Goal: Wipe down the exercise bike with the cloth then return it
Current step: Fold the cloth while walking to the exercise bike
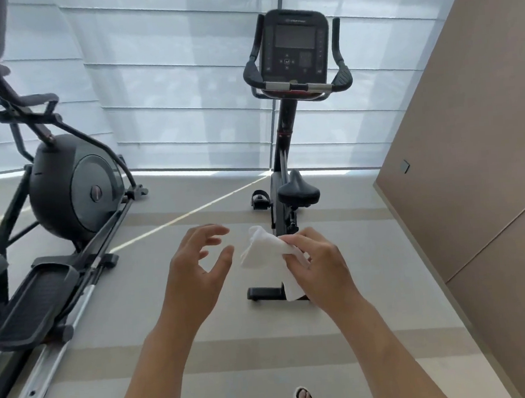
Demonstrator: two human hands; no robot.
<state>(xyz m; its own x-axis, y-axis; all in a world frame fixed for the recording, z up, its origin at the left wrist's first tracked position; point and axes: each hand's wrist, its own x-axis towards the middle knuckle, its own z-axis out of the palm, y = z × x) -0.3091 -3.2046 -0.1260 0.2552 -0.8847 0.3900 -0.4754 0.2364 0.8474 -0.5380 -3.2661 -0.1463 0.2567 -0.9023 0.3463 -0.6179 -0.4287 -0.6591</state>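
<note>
Crumpled white cloth: pinched in right hand grip; left hand just beside, fingers spread, empty. Black upright exercise bike: straight ahead, apart, beyond cloth; right hand nearer

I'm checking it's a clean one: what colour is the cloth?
Plain white, no pattern; the cloth in the right hand shows clearly in the head view.

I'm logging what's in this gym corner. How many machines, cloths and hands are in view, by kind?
Exercise machines: 2, the exercise bike and the elliptical trainer
Cloths: 1, the white cloth
Hands: 2, the left hand and the right hand
Total: 5
</note>
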